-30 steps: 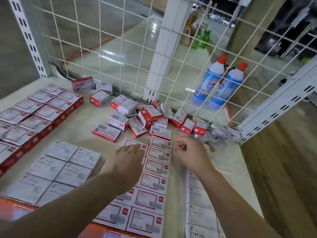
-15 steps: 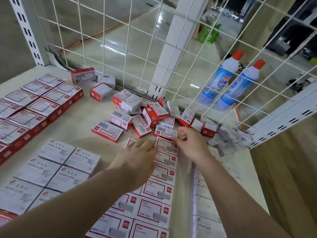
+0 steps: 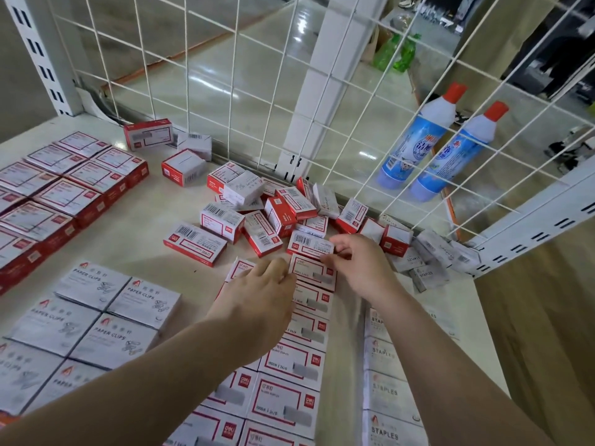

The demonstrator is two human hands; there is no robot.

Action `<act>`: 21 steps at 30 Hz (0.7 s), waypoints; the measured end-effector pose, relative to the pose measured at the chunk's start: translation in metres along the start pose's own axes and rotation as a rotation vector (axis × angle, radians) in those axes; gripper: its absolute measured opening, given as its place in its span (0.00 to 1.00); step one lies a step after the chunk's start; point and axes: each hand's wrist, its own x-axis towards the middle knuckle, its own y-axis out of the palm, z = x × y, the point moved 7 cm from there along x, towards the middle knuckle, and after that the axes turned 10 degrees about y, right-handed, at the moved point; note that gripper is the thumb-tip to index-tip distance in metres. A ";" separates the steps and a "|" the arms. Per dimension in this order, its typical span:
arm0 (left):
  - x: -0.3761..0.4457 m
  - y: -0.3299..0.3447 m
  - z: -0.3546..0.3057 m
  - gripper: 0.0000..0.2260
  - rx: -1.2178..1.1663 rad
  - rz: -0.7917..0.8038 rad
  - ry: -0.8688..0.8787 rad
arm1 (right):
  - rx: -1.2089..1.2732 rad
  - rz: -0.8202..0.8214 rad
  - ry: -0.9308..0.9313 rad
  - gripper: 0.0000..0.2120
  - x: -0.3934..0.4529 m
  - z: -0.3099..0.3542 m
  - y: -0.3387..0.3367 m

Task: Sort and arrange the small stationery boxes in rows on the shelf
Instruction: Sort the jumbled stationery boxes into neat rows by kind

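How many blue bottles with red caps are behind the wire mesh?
2. The left bottle and the right bottle lean side by side beyond the wire mesh, at the shelf's back right corner. None other shows.

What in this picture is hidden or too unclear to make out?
All in the head view:
- Red-bordered staple box: both hands touch its ends; whether the left hand grips it is hidden by its own back.
- Left red-bordered row: mostly under the left hand and forearm.
- STAPLES boxes: partly behind the right forearm, cut by the bottom edge.
- Paper clip boxes: cut by the left edge.
- Jumbled pile: small print unreadable.
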 end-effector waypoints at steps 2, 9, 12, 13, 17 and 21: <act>-0.001 0.000 0.000 0.19 -0.010 -0.007 -0.003 | -0.019 -0.016 -0.050 0.12 -0.002 0.003 -0.002; 0.001 0.000 0.001 0.19 -0.004 -0.007 -0.007 | -0.063 -0.041 -0.099 0.09 -0.001 0.000 -0.006; 0.001 0.000 0.000 0.19 -0.005 -0.012 -0.011 | -0.045 -0.038 -0.089 0.09 -0.002 -0.003 -0.007; 0.000 0.000 0.000 0.19 0.002 -0.010 -0.009 | -0.051 -0.040 -0.093 0.10 -0.003 -0.004 -0.007; 0.000 0.000 -0.002 0.20 0.030 0.010 -0.009 | -0.049 -0.057 -0.117 0.10 -0.005 -0.002 -0.007; 0.000 0.000 -0.002 0.21 0.034 0.012 -0.012 | -0.071 -0.105 -0.162 0.11 -0.006 0.000 -0.010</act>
